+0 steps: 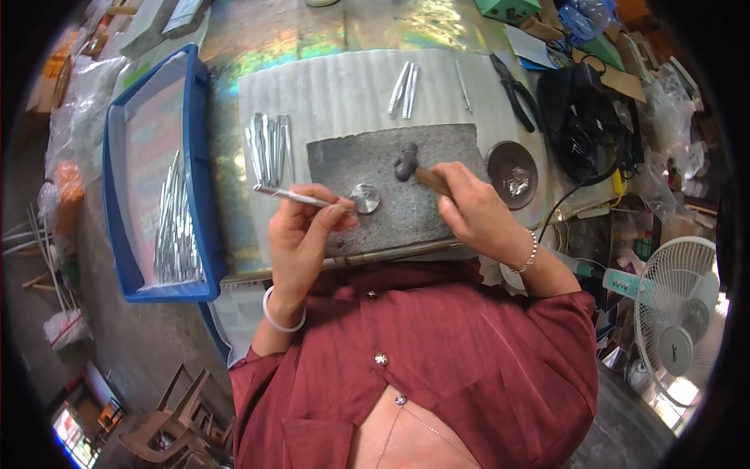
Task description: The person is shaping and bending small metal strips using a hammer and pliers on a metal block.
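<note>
My left hand (308, 227) pinches a slim silver metal rod (293, 195), its near end by a small round metal disc (365, 198). That disc lies on a dark grey stone slab (422, 215). Whether the rod touches the disc, I cannot tell. In my right hand (473, 207) is the wooden handle of a small hammer (407, 162), its dark head over the slab to the right of the disc. Beyond the left hand, a row of similar silver rods (269, 148) lies on a white foam sheet (336, 86).
At the left a blue tray (201, 156) holds many silver rods (178, 227). A round brown dish (496, 168) with small shiny pieces stands right of the slab. Several rods (403, 90) and pliers (514, 94) lie farther back. A black cable and a fan (678, 309) are at the right.
</note>
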`<state>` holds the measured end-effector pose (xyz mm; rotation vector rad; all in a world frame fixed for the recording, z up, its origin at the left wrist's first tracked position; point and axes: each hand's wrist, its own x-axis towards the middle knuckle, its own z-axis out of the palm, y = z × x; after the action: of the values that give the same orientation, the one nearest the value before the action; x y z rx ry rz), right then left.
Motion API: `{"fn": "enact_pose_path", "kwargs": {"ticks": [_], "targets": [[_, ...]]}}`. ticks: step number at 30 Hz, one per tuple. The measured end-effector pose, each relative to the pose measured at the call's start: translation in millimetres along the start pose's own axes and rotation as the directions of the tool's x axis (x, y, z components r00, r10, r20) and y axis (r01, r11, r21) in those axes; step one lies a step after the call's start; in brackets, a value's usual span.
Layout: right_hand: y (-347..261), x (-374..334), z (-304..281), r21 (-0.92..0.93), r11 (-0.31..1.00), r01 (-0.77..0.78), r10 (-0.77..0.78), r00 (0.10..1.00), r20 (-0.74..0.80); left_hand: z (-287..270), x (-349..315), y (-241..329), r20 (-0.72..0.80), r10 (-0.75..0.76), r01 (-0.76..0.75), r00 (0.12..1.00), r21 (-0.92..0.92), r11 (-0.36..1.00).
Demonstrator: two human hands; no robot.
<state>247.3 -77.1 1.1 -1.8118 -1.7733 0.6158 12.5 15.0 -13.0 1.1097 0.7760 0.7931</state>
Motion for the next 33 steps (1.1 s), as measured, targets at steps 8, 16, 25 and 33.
{"fn": "enact_pose_path", "kwargs": {"ticks": [8,16,25,33], "targets": [[-10,-2,-11,0.484,0.832,-0.270,0.190,0.959,0.208,4,8,-15,0.070,0.077,-0.088,0.995,0.170,0.981],[-6,-5,-8,0.538,0.821,-0.191,0.102,0.976,0.193,5,9,-16,0.122,0.110,-0.138,0.986,0.253,0.958],[-9,-5,-9,0.551,0.818,-0.166,0.090,0.983,0.162,7,10,-18,0.087,0.199,-0.217,0.976,0.345,0.913],[-11,-6,-7,0.545,0.821,-0.170,0.089,0.981,0.172,8,10,-16,0.110,0.183,-0.211,0.977,0.357,0.910]]}}
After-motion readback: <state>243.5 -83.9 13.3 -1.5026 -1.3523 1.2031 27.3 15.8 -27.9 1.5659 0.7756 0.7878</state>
